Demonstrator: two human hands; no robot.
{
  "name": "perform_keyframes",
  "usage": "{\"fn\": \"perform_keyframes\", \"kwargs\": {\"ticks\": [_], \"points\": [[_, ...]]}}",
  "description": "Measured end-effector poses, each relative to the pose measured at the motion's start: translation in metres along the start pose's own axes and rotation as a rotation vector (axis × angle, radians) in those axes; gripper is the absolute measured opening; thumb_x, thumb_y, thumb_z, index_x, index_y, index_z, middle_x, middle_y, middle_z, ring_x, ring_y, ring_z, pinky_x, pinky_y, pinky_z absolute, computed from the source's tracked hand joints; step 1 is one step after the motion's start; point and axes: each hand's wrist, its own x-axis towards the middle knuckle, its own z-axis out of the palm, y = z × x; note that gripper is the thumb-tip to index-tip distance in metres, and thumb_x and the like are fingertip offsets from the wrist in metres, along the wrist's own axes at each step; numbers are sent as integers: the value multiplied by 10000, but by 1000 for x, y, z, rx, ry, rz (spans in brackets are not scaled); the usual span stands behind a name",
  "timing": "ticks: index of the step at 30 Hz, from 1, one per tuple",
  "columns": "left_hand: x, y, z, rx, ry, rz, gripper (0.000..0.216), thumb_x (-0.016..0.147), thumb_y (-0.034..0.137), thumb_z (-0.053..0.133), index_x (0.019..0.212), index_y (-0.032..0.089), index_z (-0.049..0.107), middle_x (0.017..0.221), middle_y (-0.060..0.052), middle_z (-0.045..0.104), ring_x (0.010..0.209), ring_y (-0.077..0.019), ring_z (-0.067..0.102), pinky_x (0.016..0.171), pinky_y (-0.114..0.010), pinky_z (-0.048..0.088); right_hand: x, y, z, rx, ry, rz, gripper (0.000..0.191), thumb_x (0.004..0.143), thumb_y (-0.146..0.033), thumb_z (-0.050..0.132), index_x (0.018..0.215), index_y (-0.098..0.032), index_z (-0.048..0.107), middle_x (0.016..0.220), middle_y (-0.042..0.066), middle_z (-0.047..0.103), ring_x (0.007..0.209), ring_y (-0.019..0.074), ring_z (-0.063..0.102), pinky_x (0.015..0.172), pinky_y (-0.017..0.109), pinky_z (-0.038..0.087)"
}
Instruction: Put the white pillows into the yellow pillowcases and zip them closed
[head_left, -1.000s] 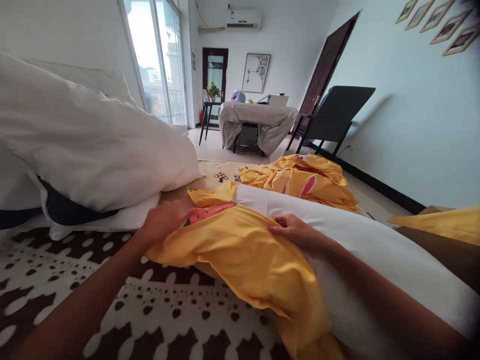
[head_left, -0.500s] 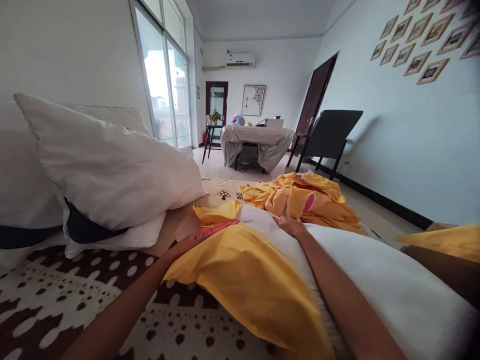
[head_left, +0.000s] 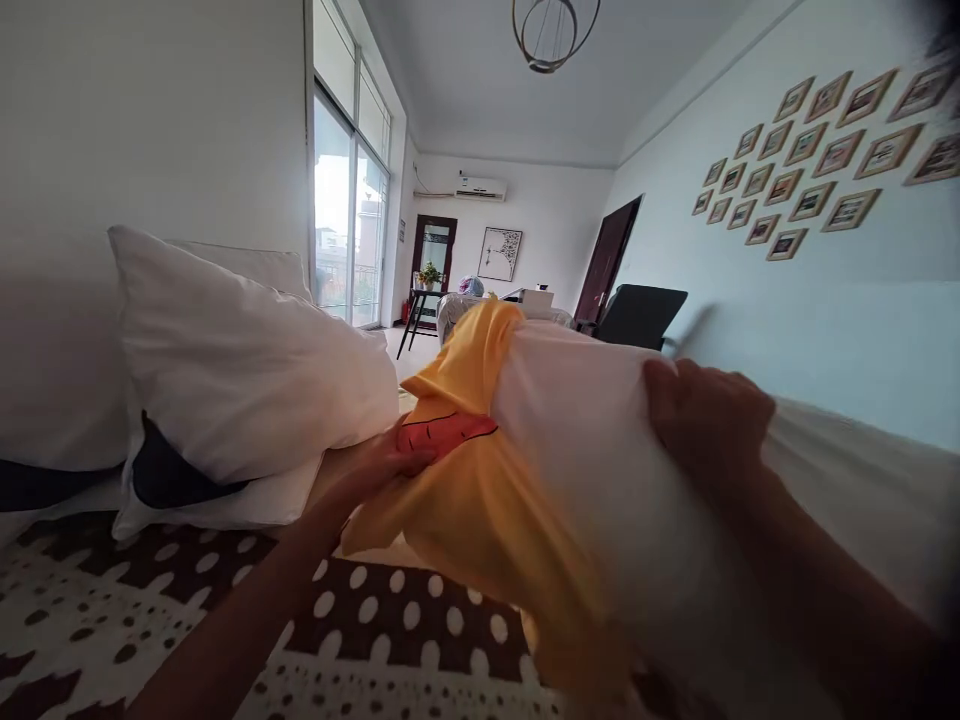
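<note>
A long white pillow (head_left: 592, 440) is lifted off the bed, partly inside a yellow pillowcase (head_left: 480, 500) with a red strawberry print. My right hand (head_left: 709, 420) is closed over the top of the white pillow, blurred by motion. My left hand (head_left: 382, 465) grips the yellow pillowcase at its left side, near the print, fingers curled into the cloth. The far end of the pillow points toward the room's back.
White pillows (head_left: 240, 370) are stacked at the left on a brown-and-white spotted bedspread (head_left: 390, 620). Beyond are a glass door (head_left: 349, 240), a covered table (head_left: 457, 305), a dark chair (head_left: 637, 315) and a wall of framed pictures (head_left: 817, 150).
The pillow has been raised off the bed and now hides the second yellow cloth. My right hand moved up and nearer on the pillow. The camera tilted upward.
</note>
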Motion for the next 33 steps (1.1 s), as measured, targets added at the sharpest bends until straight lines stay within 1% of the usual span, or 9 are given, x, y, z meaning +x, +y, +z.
{"fn": "perform_keyframes", "kwargs": {"ticks": [2,3,7,9,15,19,25,29,33], "points": [[9,1,-2,-24,8,44,663,672,390,758,1270,213,533,1117,-67,669,983,-259,622,803,-321,515,-6,7,-20,19,65,-86,537,930,-494,238,636,-187,566,664,138,610,690,239,573,627,325,310],[11,0,-2,-30,18,65,618,677,391,755,1232,201,562,1110,-69,668,998,-258,614,811,-312,510,-10,10,-25,52,25,-142,538,916,-532,243,610,-202,537,626,119,595,655,231,565,608,320,302],[9,-15,3,-175,36,86,501,719,411,719,1127,138,614,1018,-95,681,960,-253,620,824,-328,503,-26,9,-28,285,-497,-405,537,888,-625,283,623,-219,515,578,38,592,542,176,534,545,280,299],[6,-24,8,-295,121,85,532,712,432,718,1133,128,600,1004,-98,682,943,-246,625,824,-335,501,-27,-5,-26,311,-602,-460,500,907,-594,307,667,-217,532,620,22,617,549,160,540,545,266,313],[-6,-24,13,-322,312,112,550,641,449,760,1054,129,588,979,-84,682,900,-243,631,723,-298,507,-6,-89,-29,165,-350,-512,236,896,-361,459,926,-178,604,880,87,678,756,205,614,630,285,387],[-13,-14,9,-254,362,118,525,690,459,723,1099,156,593,967,-50,672,874,-207,610,686,-251,479,10,-136,-35,422,-462,-733,298,871,-260,500,1136,-164,594,1112,101,662,999,224,613,854,331,433],[-9,-22,2,-357,446,76,391,765,535,637,776,147,596,701,20,549,626,-97,477,547,-190,381,15,-154,-29,532,-741,-947,572,792,-156,496,1360,-182,435,1262,106,593,1080,226,590,908,347,423],[-5,-28,4,-542,562,101,412,688,501,727,665,154,506,578,67,421,512,-54,357,463,-165,308,5,-167,-3,592,-618,-898,515,794,-199,523,1305,-186,460,1197,103,612,997,219,604,788,302,443],[-2,-33,2,-735,603,118,408,612,452,786,688,161,511,607,64,480,543,-62,429,501,-165,384,-4,-183,7,477,-464,-855,367,861,-183,448,1224,-171,505,1050,88,666,868,209,637,688,279,410]]}}
